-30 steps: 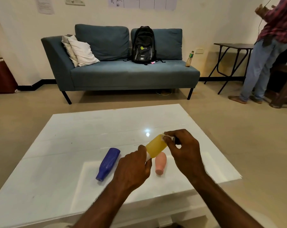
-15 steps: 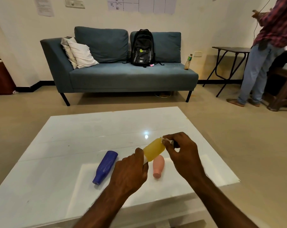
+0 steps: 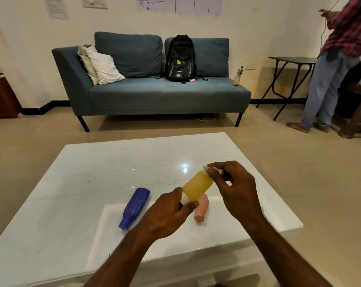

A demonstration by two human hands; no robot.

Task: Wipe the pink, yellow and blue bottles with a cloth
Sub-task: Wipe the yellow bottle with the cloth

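Currently I see both hands raised over the near half of the white bench, with the yellow bottle held between them, clear of the surface. It sits at a slant, its neck low and toward me, its base higher and pointing to the far right corner. The left hand grips the neck end, thumb and fingers curled round it; a bit of white shows between them, and I cannot tell whether that is a cap or cloth. The right hand pinches a small white cloth between thumb and fingertips and presses it to the bottle's upper end.

Below them the blue bottle lies on its side on the bench, neck toward the near edge. The pink bottle lies to its right, apart from it, also neck toward the near edge and partly hidden behind the yellow one.

Beyond the far edge stands a blue-grey sofa with two pale cushions, a black backpack and a drink bottle. A dark folding table and a standing person are at the right.
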